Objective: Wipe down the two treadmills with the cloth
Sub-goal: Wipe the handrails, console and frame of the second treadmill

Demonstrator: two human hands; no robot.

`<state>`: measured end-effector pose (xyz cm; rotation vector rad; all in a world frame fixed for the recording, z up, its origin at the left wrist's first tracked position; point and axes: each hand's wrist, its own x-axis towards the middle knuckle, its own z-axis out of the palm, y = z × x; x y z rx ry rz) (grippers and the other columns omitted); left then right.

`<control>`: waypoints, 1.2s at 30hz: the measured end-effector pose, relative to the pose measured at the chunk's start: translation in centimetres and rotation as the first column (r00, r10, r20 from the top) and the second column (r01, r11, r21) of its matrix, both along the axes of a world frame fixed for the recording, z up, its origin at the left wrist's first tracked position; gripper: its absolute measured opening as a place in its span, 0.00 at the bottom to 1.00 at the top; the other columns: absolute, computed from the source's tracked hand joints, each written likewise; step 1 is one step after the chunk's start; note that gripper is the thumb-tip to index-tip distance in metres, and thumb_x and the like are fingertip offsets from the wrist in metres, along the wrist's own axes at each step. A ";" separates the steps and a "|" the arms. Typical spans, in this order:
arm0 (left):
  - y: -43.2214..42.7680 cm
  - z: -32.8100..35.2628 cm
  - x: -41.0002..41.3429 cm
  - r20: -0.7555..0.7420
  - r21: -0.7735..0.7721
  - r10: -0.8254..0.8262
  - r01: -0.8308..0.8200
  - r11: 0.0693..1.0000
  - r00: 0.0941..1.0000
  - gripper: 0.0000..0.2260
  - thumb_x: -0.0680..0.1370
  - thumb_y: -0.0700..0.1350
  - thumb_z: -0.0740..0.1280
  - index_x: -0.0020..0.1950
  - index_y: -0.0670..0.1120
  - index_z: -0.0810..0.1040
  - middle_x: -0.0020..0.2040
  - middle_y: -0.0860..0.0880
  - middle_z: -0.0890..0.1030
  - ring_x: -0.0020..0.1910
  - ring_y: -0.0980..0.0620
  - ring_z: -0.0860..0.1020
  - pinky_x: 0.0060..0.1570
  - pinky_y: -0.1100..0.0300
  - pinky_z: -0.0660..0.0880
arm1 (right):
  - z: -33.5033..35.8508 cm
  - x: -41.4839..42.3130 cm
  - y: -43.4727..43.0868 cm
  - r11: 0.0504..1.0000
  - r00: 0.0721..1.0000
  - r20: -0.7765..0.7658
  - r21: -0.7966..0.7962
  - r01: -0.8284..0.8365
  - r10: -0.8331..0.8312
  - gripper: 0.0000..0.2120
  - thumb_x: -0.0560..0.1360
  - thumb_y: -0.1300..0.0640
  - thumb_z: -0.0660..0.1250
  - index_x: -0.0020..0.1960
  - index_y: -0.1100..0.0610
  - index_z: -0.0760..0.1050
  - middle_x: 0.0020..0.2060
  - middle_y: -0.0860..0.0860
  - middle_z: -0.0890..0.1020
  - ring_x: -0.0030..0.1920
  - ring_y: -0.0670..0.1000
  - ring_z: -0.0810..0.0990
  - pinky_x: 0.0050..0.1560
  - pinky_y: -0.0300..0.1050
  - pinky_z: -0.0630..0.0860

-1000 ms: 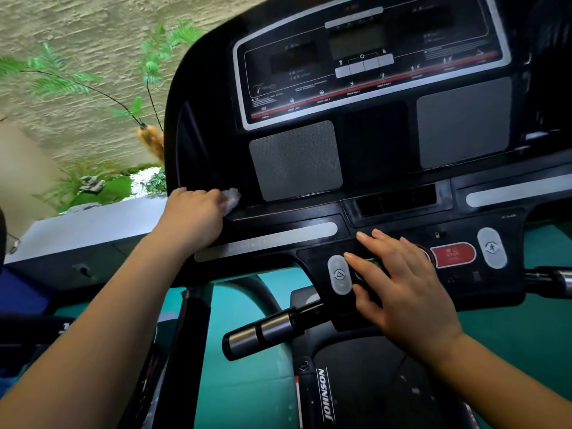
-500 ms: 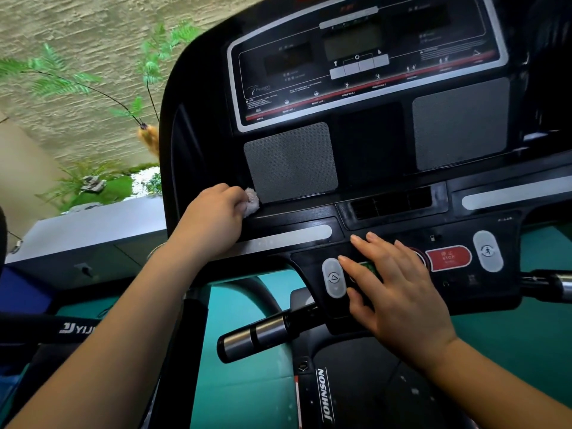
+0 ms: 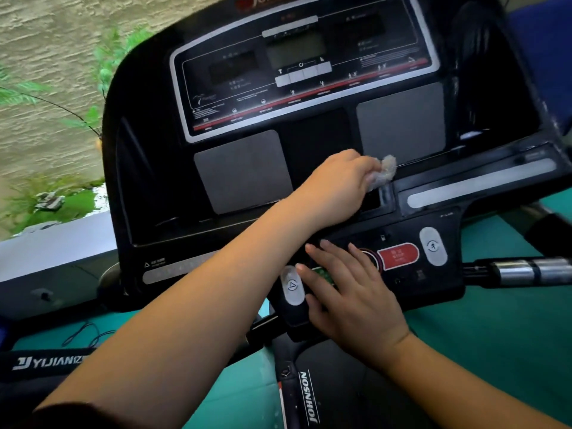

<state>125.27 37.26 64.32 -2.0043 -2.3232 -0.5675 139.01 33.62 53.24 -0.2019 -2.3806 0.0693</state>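
Two hands are on the black treadmill. The left hand is above the red stop button and a bit to its left. Its fingers are curled tight round a small white cloth, and the cloth touches the ledge right above the button. The right hand lies flat just left of the button, fingers straight and a little spread. Far left of the button and lower down, a second treadmill shows its name.
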 end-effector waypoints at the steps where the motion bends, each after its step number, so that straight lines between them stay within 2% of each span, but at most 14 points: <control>1: 0.9 0.3 0.6 0.017 -0.020 -0.015 0.015 1.000 1.000 0.14 0.82 0.44 0.57 0.64 0.43 0.75 0.57 0.43 0.76 0.59 0.45 0.72 0.57 0.59 0.64 | 0.0 0.1 0.0 1.000 1.000 0.015 -0.005 -0.008 0.008 0.15 0.74 0.53 0.65 0.59 0.54 0.79 0.64 0.55 0.77 0.67 0.56 0.73 0.67 0.59 0.69; 4: 1.4 1.7 1.4 0.188 -0.060 -0.010 0.022 0.998 0.982 0.20 0.83 0.50 0.53 0.59 0.39 0.78 0.54 0.41 0.78 0.51 0.51 0.77 0.47 0.66 0.67 | 0.2 0.5 0.1 0.995 0.998 0.010 -0.073 -0.060 0.061 0.14 0.72 0.55 0.67 0.57 0.55 0.80 0.63 0.56 0.77 0.66 0.56 0.73 0.67 0.59 0.68; 6: -0.3 2.7 1.4 0.363 -0.007 -0.014 0.017 1.000 0.932 0.25 0.83 0.54 0.50 0.60 0.39 0.79 0.55 0.41 0.78 0.43 0.61 0.76 0.42 0.76 0.68 | 1.0 1.0 0.4 0.963 0.990 -0.085 -0.238 -0.127 0.110 0.12 0.71 0.60 0.68 0.54 0.57 0.81 0.62 0.58 0.77 0.64 0.56 0.74 0.66 0.57 0.69; 9: -4.4 3.0 -0.2 0.355 0.147 0.021 -0.078 0.986 0.935 0.17 0.84 0.48 0.51 0.66 0.49 0.76 0.63 0.50 0.74 0.61 0.63 0.68 0.57 0.82 0.56 | 3.6 1.7 1.3 0.916 0.963 -0.270 -0.388 -0.106 -0.003 0.12 0.71 0.62 0.67 0.54 0.60 0.80 0.59 0.59 0.75 0.61 0.57 0.73 0.63 0.52 0.70; 11: -7.9 2.0 -1.8 0.292 0.264 0.138 -0.218 0.940 0.946 0.14 0.81 0.47 0.58 0.63 0.50 0.78 0.61 0.53 0.75 0.63 0.60 0.69 0.61 0.78 0.56 | 6.1 1.1 2.7 0.914 0.941 -0.303 -0.406 0.016 -0.152 0.14 0.71 0.58 0.67 0.57 0.58 0.78 0.60 0.58 0.73 0.62 0.54 0.70 0.65 0.47 0.67; 13: -11.9 0.0 -3.8 0.200 0.321 0.354 -0.402 0.857 0.914 0.12 0.77 0.45 0.62 0.57 0.50 0.81 0.55 0.53 0.78 0.59 0.56 0.73 0.61 0.72 0.62 | 8.5 -0.5 4.6 0.877 0.947 -0.190 -0.457 0.150 -0.260 0.18 0.73 0.49 0.64 0.61 0.54 0.73 0.61 0.55 0.71 0.63 0.53 0.68 0.66 0.46 0.63; 16: -17.4 -3.3 -5.9 0.119 0.242 0.677 -0.682 0.690 0.726 0.12 0.77 0.48 0.62 0.58 0.49 0.79 0.57 0.48 0.77 0.60 0.46 0.73 0.65 0.52 0.67 | 9.7 -3.6 7.3 0.818 0.897 0.175 -0.367 0.443 -0.407 0.25 0.74 0.35 0.56 0.62 0.51 0.71 0.59 0.55 0.72 0.62 0.58 0.68 0.66 0.57 0.64; 17: -18.5 -4.1 -6.2 0.087 0.202 0.725 -0.725 0.659 0.683 0.14 0.78 0.51 0.61 0.61 0.49 0.78 0.58 0.46 0.77 0.62 0.45 0.72 0.67 0.46 0.65 | 9.6 -4.4 7.6 0.804 0.866 0.253 -0.328 0.495 -0.430 0.26 0.74 0.34 0.56 0.61 0.51 0.71 0.59 0.57 0.72 0.61 0.59 0.69 0.67 0.59 0.63; 19: -19.6 -5.0 -6.4 0.037 0.163 0.730 -0.725 0.670 0.683 0.18 0.79 0.54 0.57 0.64 0.48 0.76 0.61 0.45 0.75 0.64 0.43 0.69 0.69 0.42 0.60 | 9.3 -5.4 7.4 0.798 0.849 0.288 -0.306 0.519 -0.442 0.22 0.76 0.37 0.56 0.60 0.52 0.72 0.59 0.59 0.72 0.62 0.61 0.68 0.69 0.61 0.61; 23: -19.6 -5.3 -6.9 0.070 0.156 0.706 -0.706 0.690 0.705 0.17 0.80 0.52 0.58 0.67 0.49 0.73 0.63 0.45 0.73 0.67 0.45 0.66 0.72 0.44 0.54 | 8.0 -6.4 3.5 0.893 0.953 0.180 -0.342 0.294 -0.245 0.17 0.79 0.47 0.57 0.64 0.52 0.71 0.62 0.57 0.71 0.65 0.59 0.67 0.70 0.59 0.60; 26: -19.7 -5.5 -6.9 0.062 0.182 0.705 -0.702 0.688 0.707 0.16 0.80 0.51 0.58 0.66 0.49 0.73 0.63 0.46 0.73 0.67 0.45 0.66 0.72 0.44 0.54 | 6.4 -8.1 -1.6 0.977 0.975 0.215 -0.213 -0.013 0.059 0.23 0.78 0.48 0.57 0.71 0.53 0.66 0.69 0.56 0.69 0.71 0.58 0.64 0.73 0.59 0.57; 28: -19.8 -5.7 -6.9 0.069 0.202 0.698 -0.695 0.690 0.713 0.16 0.80 0.51 0.58 0.66 0.49 0.73 0.63 0.45 0.73 0.66 0.44 0.66 0.71 0.43 0.56 | 5.3 -9.2 -3.9 0.986 0.952 0.264 -0.103 -0.132 0.155 0.24 0.78 0.48 0.54 0.73 0.53 0.65 0.72 0.56 0.67 0.74 0.58 0.61 0.73 0.59 0.53; 32: -19.8 -6.0 -6.9 0.054 0.225 0.693 -0.685 0.693 0.719 0.16 0.80 0.50 0.59 0.66 0.49 0.74 0.61 0.45 0.74 0.65 0.44 0.67 0.70 0.42 0.57 | 4.5 -8.4 -2.8 0.983 0.952 0.246 -0.008 -0.184 0.180 0.23 0.77 0.50 0.56 0.71 0.51 0.69 0.71 0.54 0.69 0.73 0.57 0.64 0.72 0.55 0.58; 36: -19.8 -5.9 -6.5 0.049 0.225 0.713 -0.703 0.674 0.699 0.16 0.80 0.51 0.57 0.66 0.49 0.73 0.61 0.46 0.73 0.65 0.45 0.67 0.71 0.44 0.56 | 4.1 -4.9 1.6 0.993 0.980 0.162 -0.034 -0.115 0.119 0.25 0.74 0.55 0.66 0.71 0.52 0.69 0.72 0.54 0.69 0.73 0.57 0.64 0.73 0.57 0.59</control>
